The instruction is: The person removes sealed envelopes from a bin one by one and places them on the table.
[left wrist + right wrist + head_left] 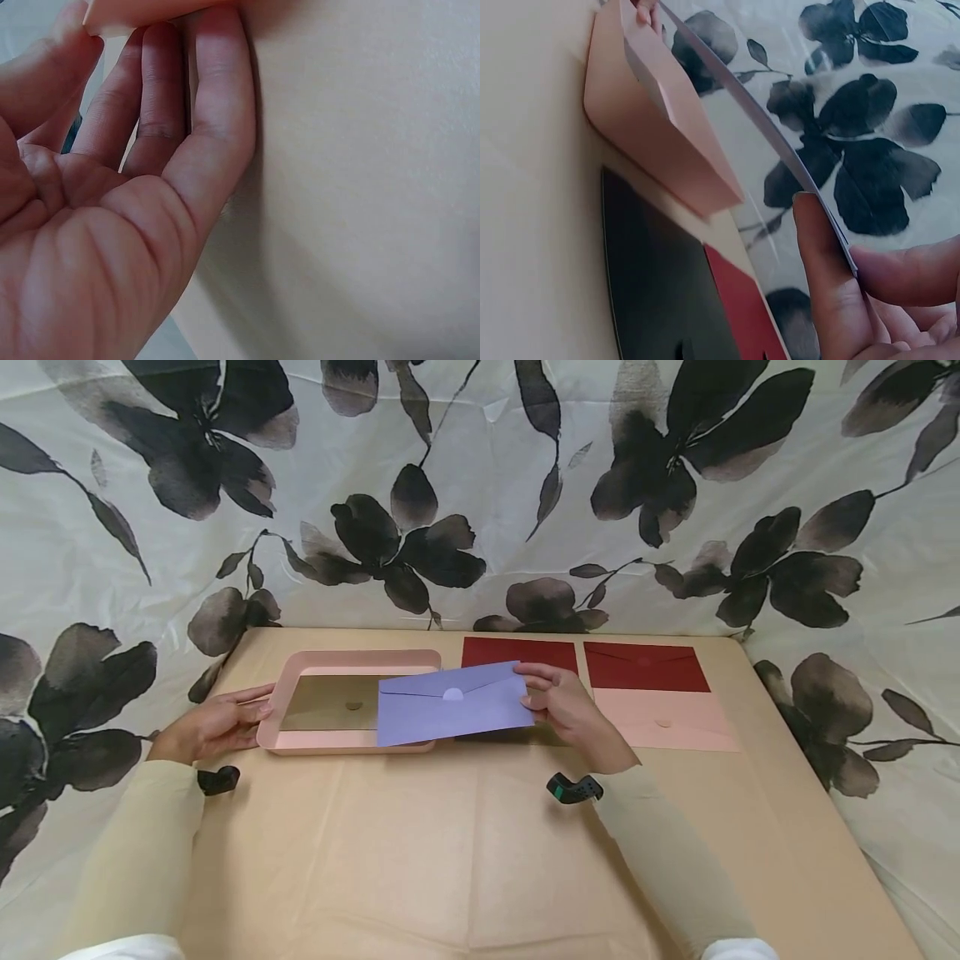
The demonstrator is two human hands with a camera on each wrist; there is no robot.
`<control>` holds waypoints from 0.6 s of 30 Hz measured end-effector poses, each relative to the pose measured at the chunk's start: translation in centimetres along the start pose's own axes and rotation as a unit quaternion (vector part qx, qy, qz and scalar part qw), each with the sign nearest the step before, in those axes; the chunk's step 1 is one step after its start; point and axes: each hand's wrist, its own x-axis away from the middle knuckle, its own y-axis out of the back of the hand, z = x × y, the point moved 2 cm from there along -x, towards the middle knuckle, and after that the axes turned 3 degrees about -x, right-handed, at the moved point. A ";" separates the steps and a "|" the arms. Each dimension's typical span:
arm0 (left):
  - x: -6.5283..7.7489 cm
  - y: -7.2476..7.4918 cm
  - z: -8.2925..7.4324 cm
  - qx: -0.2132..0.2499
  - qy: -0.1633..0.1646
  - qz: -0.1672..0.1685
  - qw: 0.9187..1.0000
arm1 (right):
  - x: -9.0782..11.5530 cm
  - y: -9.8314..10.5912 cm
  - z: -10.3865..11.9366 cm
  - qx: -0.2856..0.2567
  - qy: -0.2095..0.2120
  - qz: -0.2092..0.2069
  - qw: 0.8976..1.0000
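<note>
A shallow pink tray [367, 662] lies on the tabletop, with an olive-gold envelope [326, 703] inside it. My left hand [213, 727] grips the tray's left end; in the left wrist view the fingers [221, 82] bend up beneath the pink rim. Between thumb and fingers, my right hand [566, 714] pinches the right edge of a lavender envelope [453, 710]. This envelope is held tilted above the tray's right part and covers some of it. The right wrist view shows the lavender envelope [757, 112] edge-on, slightly bowed, raised above the tray.
Right of the tray lie two dark red envelopes [648, 667], a light pink envelope [663, 722] and a dark envelope [660, 262] partly hidden in the head view. The tan-covered table [420, 852] ends at the back against a floral cloth [495, 468].
</note>
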 end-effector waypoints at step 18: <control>0.0 -0.1 -0.2 0.005 0.005 0.006 1.000 | 2.1 6.5 -0.7 0.006 -0.002 -0.007 1.000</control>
